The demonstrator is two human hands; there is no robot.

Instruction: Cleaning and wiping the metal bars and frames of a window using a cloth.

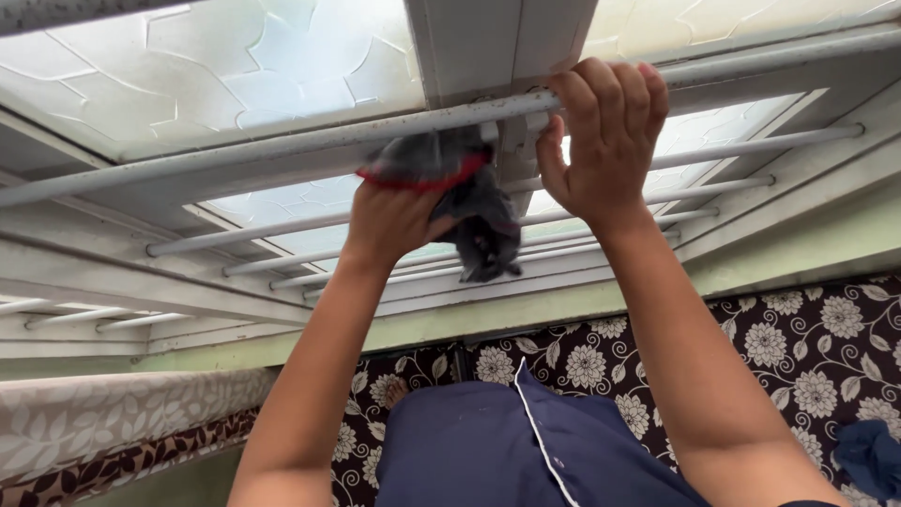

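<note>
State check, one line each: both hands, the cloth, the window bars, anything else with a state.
left hand: closed on the grey cloth, pressing it to the bar
right hand: gripping the top bar
grey cloth: bunched, red edge, tail hanging
top bar: dusty, speckled
window panes: frosted, shut
blue rag: crumpled on floral bedding

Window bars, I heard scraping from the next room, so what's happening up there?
A person is reaching up to the window grille. Their left hand presses a dark grey cloth with a red edge against a pale horizontal bar, while the right hand grips the same bar beside the white window frame. A flower-patterned cover lies below.
</note>
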